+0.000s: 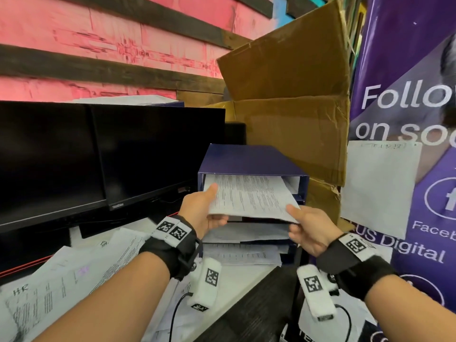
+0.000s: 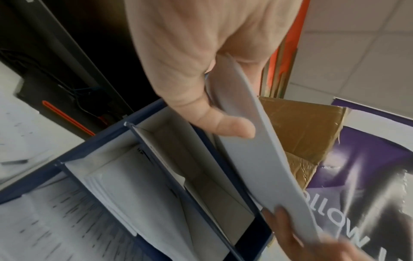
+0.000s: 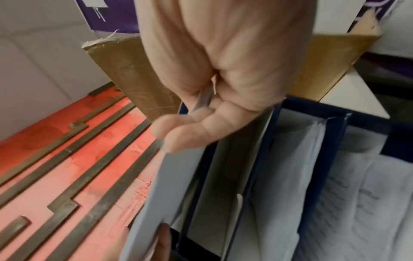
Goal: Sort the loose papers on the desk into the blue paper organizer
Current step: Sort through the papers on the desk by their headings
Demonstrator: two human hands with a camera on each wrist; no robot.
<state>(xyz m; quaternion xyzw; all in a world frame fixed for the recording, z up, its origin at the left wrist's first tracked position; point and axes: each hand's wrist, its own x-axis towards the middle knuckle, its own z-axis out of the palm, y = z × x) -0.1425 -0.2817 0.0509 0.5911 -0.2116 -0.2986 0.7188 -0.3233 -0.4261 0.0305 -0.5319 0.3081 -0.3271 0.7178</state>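
A blue paper organizer (image 1: 251, 160) with stacked slots stands on the desk in front of me. Both hands hold a printed stack of papers (image 1: 249, 196) whose far end is inside the top slot. My left hand (image 1: 206, 211) grips its left near corner, thumb on top. My right hand (image 1: 302, 224) pinches its right near corner. The left wrist view shows the stack's blank underside (image 2: 263, 159) above the organizer's compartments (image 2: 156, 159). The right wrist view shows the stack (image 3: 170, 185) beside the blue dividers (image 3: 263, 159). Lower slots hold other sheets (image 1: 244, 233).
Loose printed papers (image 1: 61, 285) cover the desk at lower left. Two dark monitors (image 1: 98, 156) stand left of the organizer. A large cardboard box (image 1: 291, 99) rises behind it. A purple banner (image 1: 407, 119) with a taped sheet stands at right.
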